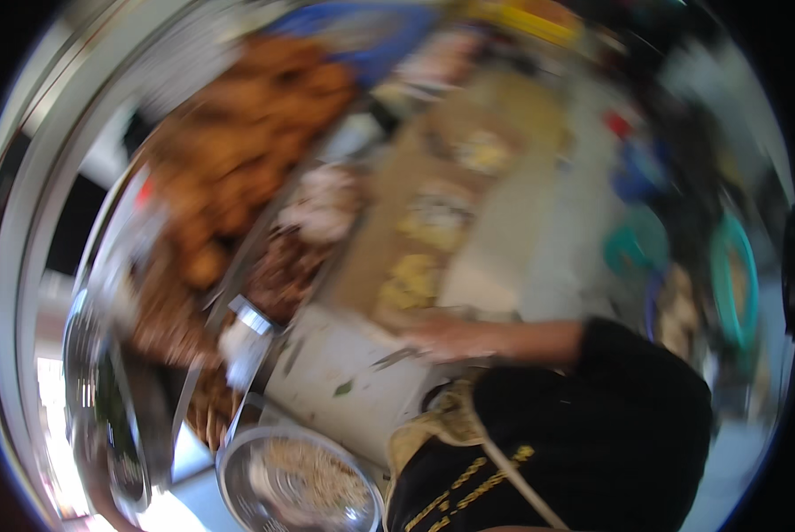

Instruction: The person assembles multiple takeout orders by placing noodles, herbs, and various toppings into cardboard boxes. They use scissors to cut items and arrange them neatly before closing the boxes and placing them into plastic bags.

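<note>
The whole picture is smeared by motion. From the right, my right hand reaches in from a black sleeve, over the edge of a pale cutting surface. Its fingers look closed round a slim grey tool, perhaps scissors or tongs; the blur hides its kind. Just beyond the hand, brown paper carries yellow food pieces, with a paler topped portion farther up. My left hand cannot be made out.
Left of the paper, a metal tray holds dark shredded meat and pale pinkish food. Beyond lies a big heap of orange-brown fried pieces. A metal bowl with shredded food stands near me. Green tubs are at right.
</note>
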